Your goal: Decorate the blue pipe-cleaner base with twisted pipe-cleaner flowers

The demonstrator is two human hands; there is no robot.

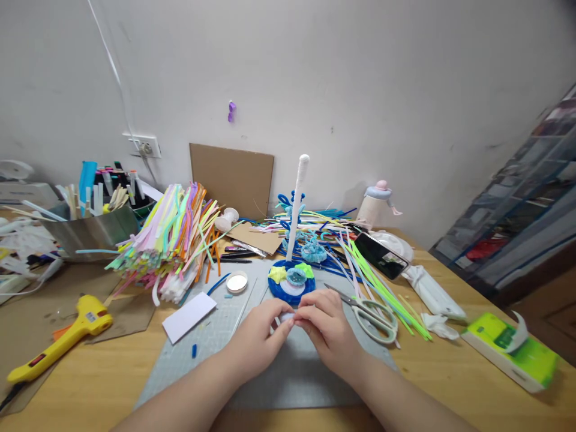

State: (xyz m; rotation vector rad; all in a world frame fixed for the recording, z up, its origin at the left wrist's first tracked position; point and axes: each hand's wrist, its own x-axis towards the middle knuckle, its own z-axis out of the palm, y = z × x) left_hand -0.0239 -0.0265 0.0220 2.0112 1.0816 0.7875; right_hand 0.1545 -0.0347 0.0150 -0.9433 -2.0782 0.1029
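Observation:
My left hand (261, 333) and my right hand (326, 327) meet over a grey cutting mat (270, 390), fingertips pinched together. Between them shows a small pale piece (286, 316), mostly covered by the fingers; its kind is unclear. Just beyond stands a round blue fuzzy base (278, 291) carrying a tall white wrapped stick (296, 210), a yellow star (278, 274), a green star (306, 269) and a light-blue round fuzzy piece (296, 276). Scissors (378, 321) with pale handles lie to the right of my right hand. Left of my hands are a white card (189, 317) and a small round white-filled lid (236, 282).
A yellow glue gun (67, 339) lies at the left, below a large bundle of pipe cleaners (171, 240). Loose green pipe cleaners (382, 282), a phone (381, 255) and a tissue pack (510, 348) are at the right. Cardboard (231, 180) leans on the wall.

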